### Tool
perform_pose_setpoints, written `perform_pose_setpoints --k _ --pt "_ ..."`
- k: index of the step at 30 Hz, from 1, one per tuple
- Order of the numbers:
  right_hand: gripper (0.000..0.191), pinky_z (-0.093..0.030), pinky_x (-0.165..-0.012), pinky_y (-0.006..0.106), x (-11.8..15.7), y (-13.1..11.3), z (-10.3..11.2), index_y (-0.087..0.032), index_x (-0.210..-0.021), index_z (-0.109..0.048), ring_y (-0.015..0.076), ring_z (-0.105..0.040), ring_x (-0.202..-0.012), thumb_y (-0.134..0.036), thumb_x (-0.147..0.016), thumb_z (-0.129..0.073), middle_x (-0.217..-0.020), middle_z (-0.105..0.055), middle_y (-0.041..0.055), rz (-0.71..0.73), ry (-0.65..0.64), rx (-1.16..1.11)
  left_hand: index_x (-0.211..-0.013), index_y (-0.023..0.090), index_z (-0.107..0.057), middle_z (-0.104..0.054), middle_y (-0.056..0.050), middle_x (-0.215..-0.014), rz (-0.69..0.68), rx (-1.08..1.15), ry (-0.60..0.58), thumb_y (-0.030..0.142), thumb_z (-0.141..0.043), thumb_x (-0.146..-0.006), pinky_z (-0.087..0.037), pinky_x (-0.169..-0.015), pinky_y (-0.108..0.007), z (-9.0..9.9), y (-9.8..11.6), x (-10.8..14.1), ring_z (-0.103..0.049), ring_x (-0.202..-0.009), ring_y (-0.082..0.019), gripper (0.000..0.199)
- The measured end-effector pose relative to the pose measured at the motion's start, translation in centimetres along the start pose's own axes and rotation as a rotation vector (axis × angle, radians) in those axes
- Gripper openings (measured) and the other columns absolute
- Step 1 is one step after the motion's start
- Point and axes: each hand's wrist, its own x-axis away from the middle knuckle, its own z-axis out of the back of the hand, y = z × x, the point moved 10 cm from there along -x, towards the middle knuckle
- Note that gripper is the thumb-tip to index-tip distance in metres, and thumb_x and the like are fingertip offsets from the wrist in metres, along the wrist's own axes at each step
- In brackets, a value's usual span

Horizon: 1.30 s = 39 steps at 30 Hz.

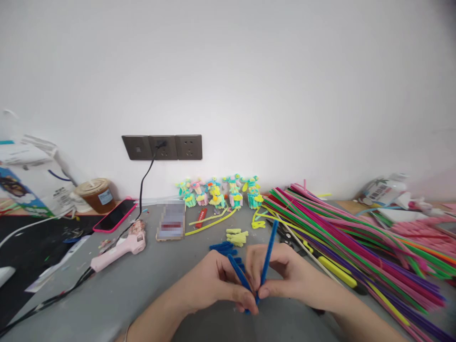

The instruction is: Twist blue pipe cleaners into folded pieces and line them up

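Note:
A blue pipe cleaner [270, 249] is bent into a V, its two ends pointing up and apart. My left hand [217, 285] pinches it near the bend, and my right hand [285, 273] grips the right-hand leg just beside. The fingertips of both hands nearly meet at the bottom of the V, and they cover part of it. Just behind my left hand lie several short blue pipe cleaner pieces [224, 247], partly hidden by the fingers. A small pile of short pale yellow pieces [237, 236] sits farther back on the grey table mat [142, 289].
Several small pastel figures [215, 192] stand along the wall. A large bundle of coloured pipe cleaners [356, 237] spreads over the right side, beside yellow-handled pliers [337, 270]. Left are a pink glue gun [119, 251], two phones [171, 221] and a drink cup [96, 194].

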Motion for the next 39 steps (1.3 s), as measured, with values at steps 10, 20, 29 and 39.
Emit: perform_pose_setpoints --k 10,20,29,39 --pt "0.021 -0.042 -0.075 0.03 -0.2 1.4 0.0 -0.015 -0.075 -0.067 0.0172 -0.057 -0.079 -0.034 -0.079 -0.074 -0.079 -0.062 0.0033 -0.117 -0.006 0.013 -0.07 0.013 -0.077 -0.072 -0.003 -0.069 0.11 -0.073 -0.091 0.028 -0.081 -0.065 -0.049 -0.061 -0.021 -1.1 -1.5 0.3 -0.059 -0.058 -0.01 0.016" --pt "0.015 -0.045 -0.079 0.029 -0.1 1.9 -0.7 -0.015 -0.074 -0.069 0.0171 -0.06 -0.086 -0.027 -0.075 -0.077 -0.09 -0.062 0.0039 -0.158 -0.031 -0.109 -0.073 0.013 -0.078 -0.071 -0.002 -0.069 0.165 -0.07 -0.165 0.032 -0.083 -0.063 -0.05 -0.064 -0.019 -1.3 -2.4 0.5 -0.061 -0.061 -0.011 0.022" --pt "0.019 -0.047 -0.078 0.032 0.0 1.8 -1.4 -0.015 -0.071 -0.069 0.0169 -0.061 -0.082 -0.03 -0.071 -0.08 -0.087 -0.064 0.0047 -0.169 -0.077 -0.115 -0.071 0.018 -0.078 -0.068 0.001 -0.066 0.223 -0.085 -0.167 0.04 -0.085 -0.057 -0.049 -0.066 -0.021 -1.4 -3.4 1.1 -0.058 -0.059 -0.011 0.027" --pt "0.022 -0.044 -0.067 0.027 0.1 3.4 -1.2 -0.014 -0.07 -0.066 0.0152 -0.059 -0.071 -0.027 -0.066 -0.082 -0.072 -0.063 0.0018 -0.262 -0.043 -0.206 -0.071 0.018 -0.078 -0.062 0.002 -0.061 0.199 -0.227 -0.176 0.051 -0.081 -0.058 -0.041 -0.058 -0.02 -1.4 -3.0 0.9 -0.05 -0.055 -0.01 0.036"
